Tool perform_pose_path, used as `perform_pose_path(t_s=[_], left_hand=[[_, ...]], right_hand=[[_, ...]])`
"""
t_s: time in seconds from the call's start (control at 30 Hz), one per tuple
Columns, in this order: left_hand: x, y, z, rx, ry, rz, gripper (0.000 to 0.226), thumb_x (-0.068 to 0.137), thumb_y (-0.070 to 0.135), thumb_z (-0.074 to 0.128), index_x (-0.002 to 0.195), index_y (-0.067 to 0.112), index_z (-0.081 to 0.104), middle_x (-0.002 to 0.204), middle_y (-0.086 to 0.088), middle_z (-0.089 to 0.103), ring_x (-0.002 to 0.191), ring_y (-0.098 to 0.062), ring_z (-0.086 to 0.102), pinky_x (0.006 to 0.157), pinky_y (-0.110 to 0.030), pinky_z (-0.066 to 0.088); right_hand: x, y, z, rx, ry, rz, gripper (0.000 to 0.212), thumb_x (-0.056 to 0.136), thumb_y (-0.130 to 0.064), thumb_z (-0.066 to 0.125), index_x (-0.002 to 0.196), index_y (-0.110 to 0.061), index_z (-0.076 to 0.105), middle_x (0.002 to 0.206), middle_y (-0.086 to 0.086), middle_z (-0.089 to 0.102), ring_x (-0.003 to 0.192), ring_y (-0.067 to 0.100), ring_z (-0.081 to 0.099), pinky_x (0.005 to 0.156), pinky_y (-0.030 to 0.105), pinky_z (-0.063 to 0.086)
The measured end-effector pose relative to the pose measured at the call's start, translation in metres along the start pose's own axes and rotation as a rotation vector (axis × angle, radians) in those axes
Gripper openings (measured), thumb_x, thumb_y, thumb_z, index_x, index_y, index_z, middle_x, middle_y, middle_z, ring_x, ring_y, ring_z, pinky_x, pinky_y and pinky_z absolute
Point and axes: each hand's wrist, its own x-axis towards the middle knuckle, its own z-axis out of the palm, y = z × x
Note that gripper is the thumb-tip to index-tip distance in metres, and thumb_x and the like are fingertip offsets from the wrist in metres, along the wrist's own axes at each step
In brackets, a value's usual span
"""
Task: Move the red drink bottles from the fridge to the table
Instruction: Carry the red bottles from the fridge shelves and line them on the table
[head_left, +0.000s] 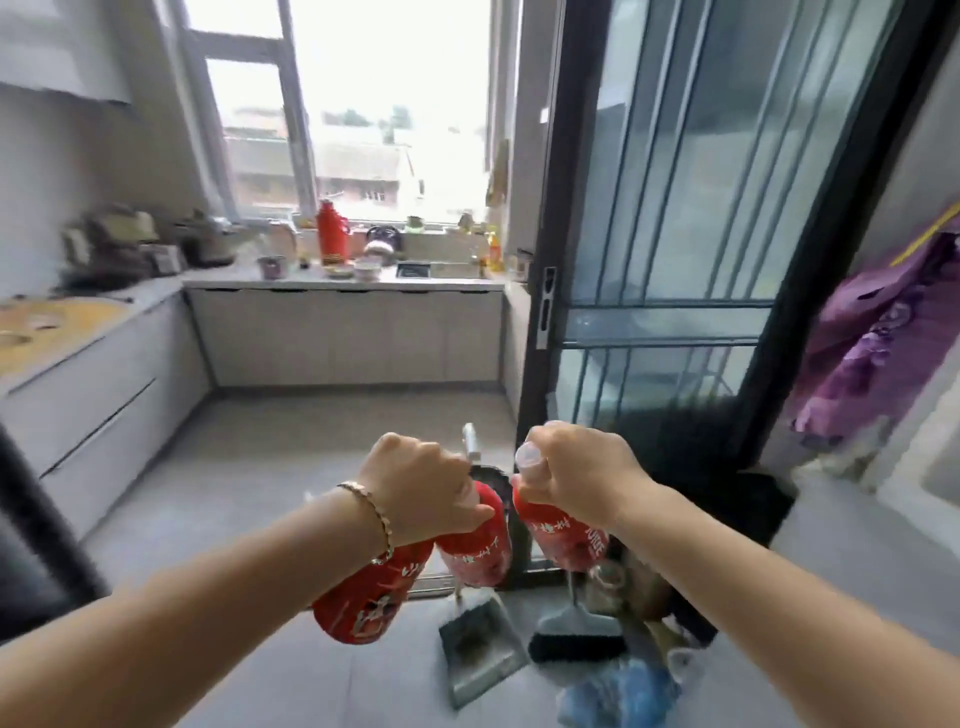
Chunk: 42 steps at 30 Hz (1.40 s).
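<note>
In the head view, much of the far kitchen is being blurred. The things on the counter (291, 283) are being smeared into vague shapes, and only a red flask (332, 234) under the window (363, 104) is being made out clearly. Both forearms are being cut off by the near edge. A dark slanted edge at the near left is being cropped and cannot be identified. The necks and caps of two bottles are being hidden inside the curled fingers of the left hand (421, 483), whose wrist is being circled by a bracelet (371, 512). The white lettering on the labels is being rendered too soft to read.

Three red bottles are being carried in the air above the grey floor (311, 441), over a dustpan (478, 654) and brush (576, 642) lying beside the sliding door (675, 208). The left bottle (371, 600) is being gripped by the left hand and is slanting down toward the near left, under the wrist. The middle bottle (478, 545) is being held in the same fist, hanging more upright. The right hand (576, 467) is being clamped round the neck of the right bottle (563, 535), with a pale cap (527, 457) sticking out of the fist. The middle and right bottles are being held just beside each other; whether they are touching cannot be told. Each is being covered by a red label with white marks.
</note>
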Motion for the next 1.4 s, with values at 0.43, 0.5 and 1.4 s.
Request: perform_pose_path(t_s=[0.43, 0.5, 1.4], left_hand=[[-0.406, -0.223, 0.066, 0.039, -0.342, -0.643, 0.058, 0.086, 0.065, 0.037, 0.103, 0.015, 0.058, 0.102, -0.004, 0.067, 0.094, -0.024, 0.064, 0.072, -0.030, 0.042], [-0.465, -0.247, 0.070, 0.042, -0.383, -0.750, 0.058, 0.087, 0.066, 0.036, 0.105, 0.015, 0.056, 0.105, -0.004, 0.066, 0.097, -0.025, 0.062, 0.074, -0.031, 0.041], [-0.939, -0.502, 0.147, 0.030, -0.508, -1.686, 0.050, 0.084, 0.070, 0.032, 0.085, 0.022, 0.045, 0.091, 0.005, 0.065, 0.085, -0.017, 0.063, 0.070, -0.028, 0.040]], right_hand=[[0.026, -0.457, 0.069, 0.163, -0.272, -0.597, 0.036, 0.091, -0.041, 0.054, 0.119, -0.021, 0.058, 0.115, 0.001, 0.064, 0.097, 0.020, 0.063, 0.068, 0.024, 0.047], [0.020, -0.525, 0.074, 0.188, -0.302, -0.712, 0.034, 0.091, -0.040, 0.054, 0.118, -0.019, 0.058, 0.114, 0.002, 0.065, 0.096, 0.019, 0.063, 0.069, 0.024, 0.050], [0.010, -1.154, 0.201, 0.310, -0.526, -1.415, 0.043, 0.088, -0.049, 0.056, 0.122, -0.022, 0.051, 0.117, -0.003, 0.056, 0.099, 0.015, 0.058, 0.078, 0.028, 0.048]])
